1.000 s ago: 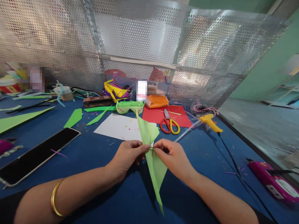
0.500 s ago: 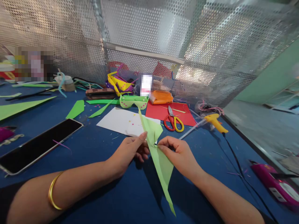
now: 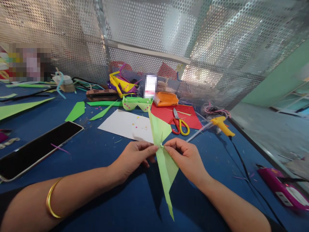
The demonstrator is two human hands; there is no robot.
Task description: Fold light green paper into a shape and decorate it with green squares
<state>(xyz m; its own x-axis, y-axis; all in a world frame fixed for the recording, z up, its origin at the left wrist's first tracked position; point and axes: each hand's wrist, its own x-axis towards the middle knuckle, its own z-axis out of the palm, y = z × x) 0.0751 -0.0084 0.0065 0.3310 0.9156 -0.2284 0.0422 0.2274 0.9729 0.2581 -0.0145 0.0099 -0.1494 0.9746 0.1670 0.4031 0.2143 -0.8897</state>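
A folded piece of light green paper (image 3: 166, 170) hangs between my hands, its long pointed end slanting down toward me and a shorter flap rising at the top. My left hand (image 3: 138, 154) pinches its left edge at the narrow middle, thumb on top. From the other side my right hand (image 3: 184, 158) is closed on the same middle part, thumb and forefinger together near a small torn or creased spot. Just beyond the paper lies a white sheet (image 3: 120, 125) with small coloured bits on it. Scissors (image 3: 179, 122) with one red and one yellow handle rest behind my right hand.
A black-screened phone (image 3: 38, 149) lies at left. Green paper glasses (image 3: 137, 103), a red sheet (image 3: 193, 112) and an orange packet (image 3: 166, 98) are at the back. A yellow glue gun (image 3: 222, 125) trails its cord to a magenta power strip (image 3: 282, 187) at right.
My left thumb has moved right onto the middle of the green paper, closer to my right fingers. The paper has turned slightly, its lower tip swinging left. The view has shifted slightly.
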